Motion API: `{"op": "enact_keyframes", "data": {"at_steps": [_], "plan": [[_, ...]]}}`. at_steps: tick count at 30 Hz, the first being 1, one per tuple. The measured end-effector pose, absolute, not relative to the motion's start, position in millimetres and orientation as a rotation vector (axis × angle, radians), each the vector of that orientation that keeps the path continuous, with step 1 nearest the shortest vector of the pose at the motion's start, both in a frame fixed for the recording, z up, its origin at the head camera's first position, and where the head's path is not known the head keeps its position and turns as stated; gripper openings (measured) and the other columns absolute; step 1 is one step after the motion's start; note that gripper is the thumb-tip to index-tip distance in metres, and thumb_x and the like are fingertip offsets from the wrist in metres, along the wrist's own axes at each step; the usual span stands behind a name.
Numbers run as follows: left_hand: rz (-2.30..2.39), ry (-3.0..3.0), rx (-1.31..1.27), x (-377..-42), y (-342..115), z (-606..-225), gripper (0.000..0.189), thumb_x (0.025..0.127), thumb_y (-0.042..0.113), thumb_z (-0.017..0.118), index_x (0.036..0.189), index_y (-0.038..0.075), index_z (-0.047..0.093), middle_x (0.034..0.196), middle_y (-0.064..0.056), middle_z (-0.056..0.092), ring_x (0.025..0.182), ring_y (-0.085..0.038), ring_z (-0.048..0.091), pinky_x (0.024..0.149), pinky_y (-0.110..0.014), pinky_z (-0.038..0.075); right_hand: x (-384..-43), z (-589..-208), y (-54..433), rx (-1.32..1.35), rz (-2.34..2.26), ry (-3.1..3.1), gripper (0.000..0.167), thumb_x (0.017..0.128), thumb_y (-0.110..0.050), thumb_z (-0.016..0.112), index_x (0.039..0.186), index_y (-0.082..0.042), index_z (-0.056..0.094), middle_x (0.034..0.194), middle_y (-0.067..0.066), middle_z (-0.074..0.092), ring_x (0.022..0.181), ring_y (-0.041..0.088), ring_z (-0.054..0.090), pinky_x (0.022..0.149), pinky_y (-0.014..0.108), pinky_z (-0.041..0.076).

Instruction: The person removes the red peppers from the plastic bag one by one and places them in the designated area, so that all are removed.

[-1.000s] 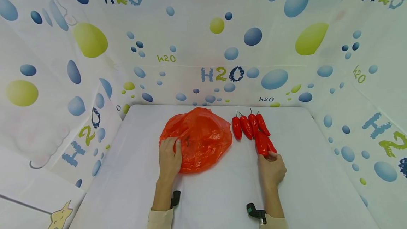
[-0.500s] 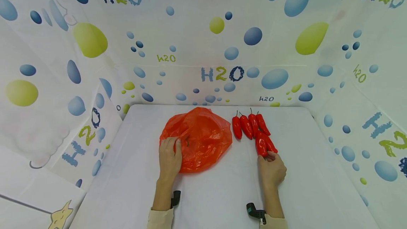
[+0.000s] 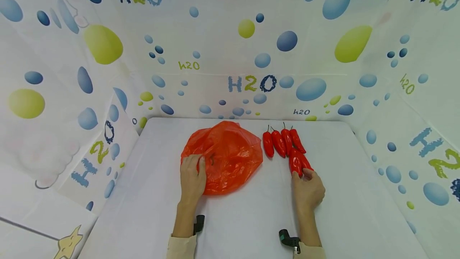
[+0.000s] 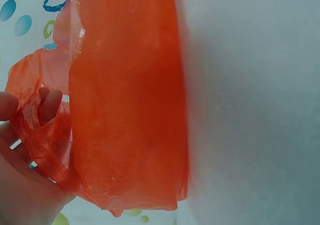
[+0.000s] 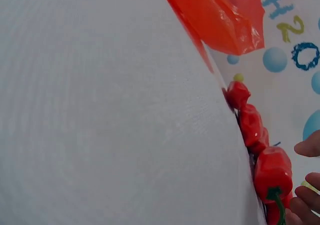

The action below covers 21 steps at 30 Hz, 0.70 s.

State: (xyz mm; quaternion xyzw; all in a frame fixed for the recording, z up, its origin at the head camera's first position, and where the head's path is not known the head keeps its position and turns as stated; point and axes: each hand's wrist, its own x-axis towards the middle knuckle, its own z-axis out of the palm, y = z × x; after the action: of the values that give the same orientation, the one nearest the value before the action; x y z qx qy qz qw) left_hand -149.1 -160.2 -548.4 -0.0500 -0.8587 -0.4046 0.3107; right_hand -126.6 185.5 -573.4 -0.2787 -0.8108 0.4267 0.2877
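A thin orange-red plastic bag (image 3: 230,159) stands puffed up on the table, left of several red peppers. My left hand (image 3: 192,179) grips the near left part of its rim; in the left wrist view the fingers (image 4: 50,105) hook into the crumpled film. At the right, my right hand (image 3: 310,191) is at the near end of two red peppers lying side by side, the left one (image 3: 295,161) glossy with a green stem (image 5: 277,200). In the right wrist view its thumb (image 5: 309,146) stands away from the fingers, with no pepper pinched between them.
Behind those two peppers lie several more in a row, stems pointing away, among them the leftmost pepper (image 3: 267,144). The white table (image 3: 244,223) meets a patterned curtain (image 3: 215,51) at the back and sides. A dark camera sits on each wrist.
The front left pepper has turned slightly and settled on the table. My right thumb and fingers have parted from it. My left hand and the bag have stayed in place.
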Motion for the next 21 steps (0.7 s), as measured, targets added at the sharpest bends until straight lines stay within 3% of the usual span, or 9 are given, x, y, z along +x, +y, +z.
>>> {"op": "enact_keyframes", "data": {"at_steps": [21], "plan": [[-1.039, -2.243, -0.146, -152, -161, -551, 0.021, 0.107, 0.013, 0.057, 0.113, 0.0, 0.072, 0.107, -0.015, 0.071, 0.102, -0.034, 0.059, 0.095, -0.05, 0.046, -143, -549, 168, -0.392, 1.064, -2.092, 0.032, 0.083, -0.016, 0.088, 0.108, 0.0, 0.076, 0.107, 0.019, 0.073, 0.1, 0.036, 0.07, 0.085, 0.056, 0.059]]}}
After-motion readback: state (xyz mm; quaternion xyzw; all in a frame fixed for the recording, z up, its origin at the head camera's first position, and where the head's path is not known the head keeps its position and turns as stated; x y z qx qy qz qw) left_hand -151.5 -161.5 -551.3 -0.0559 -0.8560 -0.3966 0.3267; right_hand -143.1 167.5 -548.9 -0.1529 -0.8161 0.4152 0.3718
